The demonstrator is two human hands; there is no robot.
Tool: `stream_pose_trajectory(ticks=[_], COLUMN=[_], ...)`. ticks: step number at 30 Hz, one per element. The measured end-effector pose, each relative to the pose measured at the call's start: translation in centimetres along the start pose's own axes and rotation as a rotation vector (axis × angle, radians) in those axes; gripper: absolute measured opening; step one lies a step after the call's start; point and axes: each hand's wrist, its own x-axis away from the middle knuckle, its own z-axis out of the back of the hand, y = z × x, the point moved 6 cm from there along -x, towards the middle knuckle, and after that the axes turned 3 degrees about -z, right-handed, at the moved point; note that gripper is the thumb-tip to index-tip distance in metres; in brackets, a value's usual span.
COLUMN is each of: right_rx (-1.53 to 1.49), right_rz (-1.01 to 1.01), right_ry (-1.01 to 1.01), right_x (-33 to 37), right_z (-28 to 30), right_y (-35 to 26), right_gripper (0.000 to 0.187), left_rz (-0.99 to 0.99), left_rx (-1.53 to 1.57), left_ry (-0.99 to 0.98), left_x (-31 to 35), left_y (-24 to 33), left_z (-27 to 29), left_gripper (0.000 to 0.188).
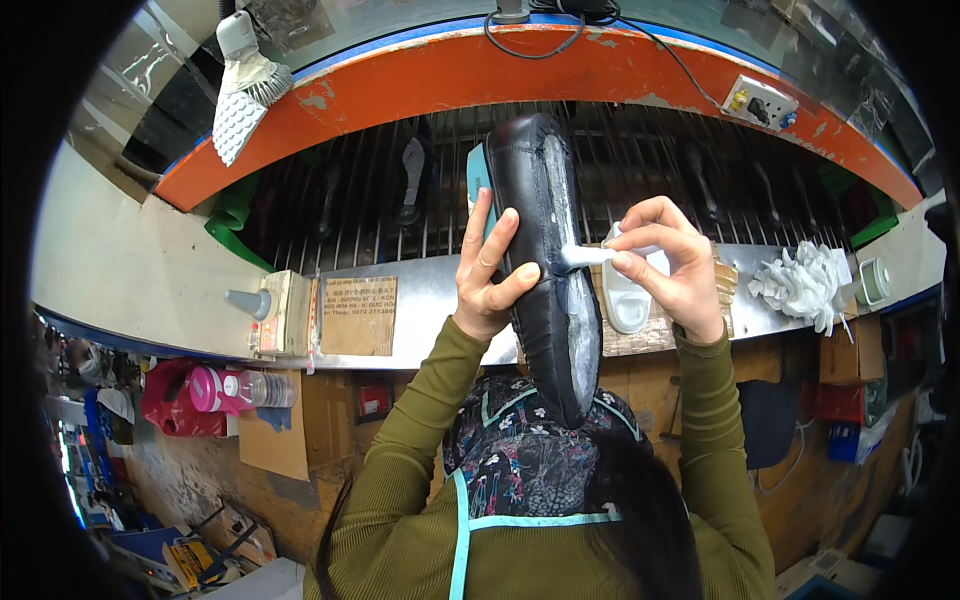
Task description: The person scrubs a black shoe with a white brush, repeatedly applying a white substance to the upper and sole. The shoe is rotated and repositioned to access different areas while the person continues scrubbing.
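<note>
Black shoe (545,270) is held bottom up above the bench (420,300), gripped by the left hand (487,270). A brush (590,256) is pinched in the right hand (672,262). Whitish glue is seen along most of the bottom; its edges look partly uncoated.

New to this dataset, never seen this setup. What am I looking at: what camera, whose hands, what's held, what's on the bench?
There is no machine: a person works with bare hands. The single picture comes from a wide fisheye camera on their head, looking down, so straight edges bend near the rim. Both forearms, in olive sleeves, come up from the lower edge. The left hand grips a black shoe held sole side up. The right hand pinches a small white brush whose tip touches the shoe's pale bottom. On the metal bench behind sit a white dish, a white crumpled rag and a grey cone-shaped nozzle. Beyond is a rack of metal bars under an orange edge.
</note>
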Motion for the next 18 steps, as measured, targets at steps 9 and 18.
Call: stream_pose_trajectory(ticks=[9,18], right_rx=[-0.111,-0.464], right_rz=[-0.039,-0.515], right_ry=[-0.021,0.306], right_x=[1.5,9.9], right_z=[0.5,-2.4], right_y=[0.1,1.8], right_gripper=[0.012,0.011], left_rz=[0.073,0.224], left_rx=[0.002,-0.117], left_ry=[0.004,-0.058], left_x=[0.2,2.0], left_y=[-0.3,0.1], left_z=[-0.5,-1.5], left_gripper=[0.051,0.058])
